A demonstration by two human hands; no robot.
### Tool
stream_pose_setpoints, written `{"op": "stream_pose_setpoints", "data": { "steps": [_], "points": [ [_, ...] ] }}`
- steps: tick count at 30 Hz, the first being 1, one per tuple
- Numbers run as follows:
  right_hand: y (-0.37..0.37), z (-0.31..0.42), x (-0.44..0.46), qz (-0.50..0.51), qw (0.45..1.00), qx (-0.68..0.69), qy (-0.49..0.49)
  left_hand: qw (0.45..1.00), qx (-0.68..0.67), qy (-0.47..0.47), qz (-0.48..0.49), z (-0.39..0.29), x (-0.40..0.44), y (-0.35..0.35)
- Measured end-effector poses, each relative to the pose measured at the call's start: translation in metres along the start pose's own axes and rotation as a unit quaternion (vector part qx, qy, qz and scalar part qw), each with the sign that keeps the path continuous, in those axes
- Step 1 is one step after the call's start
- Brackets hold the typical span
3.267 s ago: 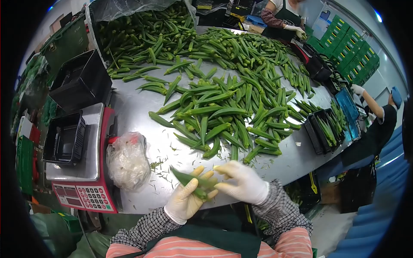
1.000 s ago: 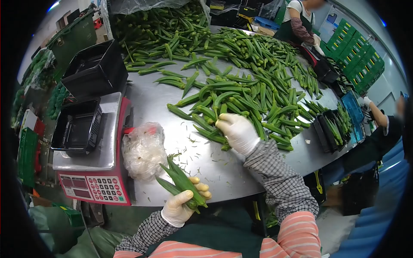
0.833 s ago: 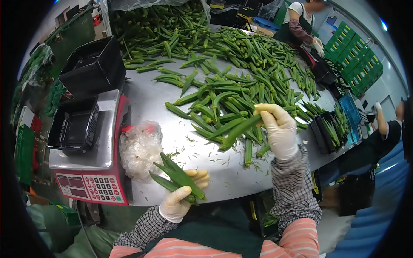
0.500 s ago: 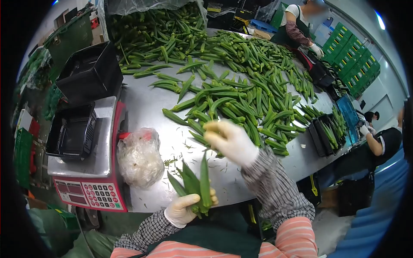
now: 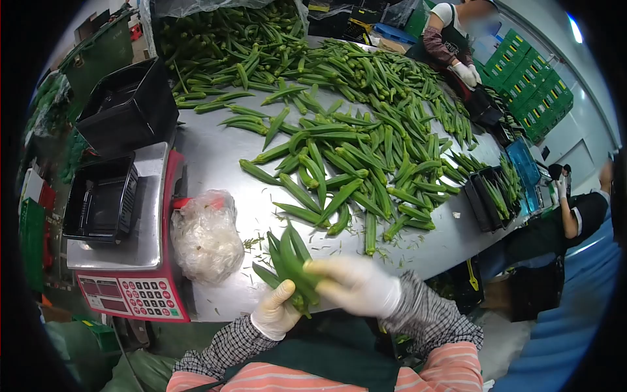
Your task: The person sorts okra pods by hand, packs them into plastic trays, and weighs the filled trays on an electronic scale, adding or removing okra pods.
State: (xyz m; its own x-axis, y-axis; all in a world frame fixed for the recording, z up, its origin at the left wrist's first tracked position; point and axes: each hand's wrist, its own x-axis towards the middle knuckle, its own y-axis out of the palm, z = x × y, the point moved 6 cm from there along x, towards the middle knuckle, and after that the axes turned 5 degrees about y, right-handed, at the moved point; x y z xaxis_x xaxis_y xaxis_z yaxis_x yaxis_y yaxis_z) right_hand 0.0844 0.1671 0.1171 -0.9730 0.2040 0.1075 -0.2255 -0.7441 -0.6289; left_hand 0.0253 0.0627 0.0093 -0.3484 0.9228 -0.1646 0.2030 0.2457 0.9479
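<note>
My left hand [image 5: 275, 313], in a white glove, is closed round the lower ends of a small bunch of okra pods [image 5: 285, 258], their tips pointing up. From the right, my gloved right hand [image 5: 362, 285] reaches against the bunch, thumb and fingers closed at its side on an okra pod. That hand is slightly blurred, and it hides part of the bunch. Just beyond both hands, loose okra [image 5: 339, 196] lies spread over the metal table [image 5: 225, 157], with small green scraps near its front.
At left, a black tray [image 5: 98, 202] sits on a red-edged scale [image 5: 147, 287], with stacked black trays [image 5: 127, 108] behind. A clear plastic bundle [image 5: 208, 242] lies beside the scale. Okra-filled black trays [image 5: 486, 202] stand at right. Co-workers [image 5: 450, 36] stand farther off near green crates [image 5: 522, 85].
My right hand has come from the okra pile down to the bunch in my left hand. Several pods at the pile's near edge have shifted. The view has moved slightly.
</note>
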Motion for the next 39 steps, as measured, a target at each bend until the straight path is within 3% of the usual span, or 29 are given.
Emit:
{"op": "stream_pose_setpoints", "data": {
  "steps": [3,5,7,9,12,15,17,19,20,21,22,23,27,30,33,34,35,36,37,39],
  "points": [
    [0.016,0.015,-0.002,0.085,0.994,-0.047,-0.056,1.0,0.008,0.006,-0.019,0.001,0.005,0.002],
    [-0.006,0.007,0.016,0.06,0.98,-0.055,-0.18,0.999,-0.022,-0.007,-0.028,-0.001,0.001,-0.002],
    [-0.039,-0.043,0.041,-0.071,0.968,-0.236,-0.051,0.999,-0.033,-0.004,-0.022,-0.005,-0.005,0.001],
    [-0.051,-0.075,0.064,-0.066,0.887,-0.453,0.052,0.999,-0.029,0.002,-0.019,-0.008,-0.006,-0.001],
    [-0.049,-0.11,0.09,-0.066,0.845,-0.531,0.026,1.0,-0.014,-0.001,-0.027,-0.008,-0.006,-0.001],
    [-0.058,-0.127,0.1,0.02,0.844,-0.516,0.146,1.0,0.001,0.002,-0.024,-0.008,-0.004,-0.004],
    [-0.079,-0.111,0.088,-0.1,0.879,-0.452,0.111,1.0,-0.011,0.005,-0.011,-0.01,-0.004,-0.002],
    [-0.103,-0.113,0.068,-0.266,0.936,-0.216,0.082,1.0,0.006,0.014,-0.012,-0.012,-0.004,-0.001],
    [-0.107,-0.122,0.058,-0.282,0.945,-0.108,0.125,1.0,0.015,0.015,-0.012,-0.012,-0.005,0.001],
    [-0.102,-0.126,0.051,-0.241,0.95,0.072,0.185,1.0,0.011,0.01,-0.005,-0.01,-0.003,0.004],
    [-0.095,-0.121,0.045,-0.194,0.919,0.25,0.235,1.0,0.008,0.005,0.005,-0.009,-0.001,0.007],
    [-0.083,-0.111,0.039,-0.138,0.854,0.42,0.274,1.0,0.004,0.001,0.014,-0.008,0.001,0.011],
    [-0.056,-0.088,0.025,-0.062,0.771,0.585,0.244,1.0,0.021,0.002,0.007,-0.009,0.001,0.019],
    [-0.04,-0.074,0.022,-0.027,0.742,0.627,0.235,0.999,0.036,0.02,0.022,-0.013,0.0,0.027],
    [-0.013,-0.054,0.023,-0.062,0.766,0.599,0.225,0.997,0.066,0.046,0.0,-0.008,0.004,0.025],
    [0.001,-0.044,0.022,-0.044,0.822,0.523,0.221,0.997,0.059,0.046,-0.002,-0.005,0.009,0.023],
    [0.01,-0.028,0.022,-0.055,0.915,0.348,0.197,0.997,0.062,0.04,-0.024,-0.002,0.01,0.016],
    [0.016,-0.014,0.023,-0.07,0.976,0.184,0.095,0.996,0.059,0.061,-0.033,-0.005,0.011,0.016],
    [0.021,0.0,0.022,-0.09,0.996,0.018,-0.018,0.994,0.055,0.082,-0.041,-0.01,0.011,0.018],
    [0.029,0.014,0.029,-0.057,0.994,0.095,-0.026,0.97,0.129,0.206,-0.028,-0.037,0.0,0.038]
  ]
}}
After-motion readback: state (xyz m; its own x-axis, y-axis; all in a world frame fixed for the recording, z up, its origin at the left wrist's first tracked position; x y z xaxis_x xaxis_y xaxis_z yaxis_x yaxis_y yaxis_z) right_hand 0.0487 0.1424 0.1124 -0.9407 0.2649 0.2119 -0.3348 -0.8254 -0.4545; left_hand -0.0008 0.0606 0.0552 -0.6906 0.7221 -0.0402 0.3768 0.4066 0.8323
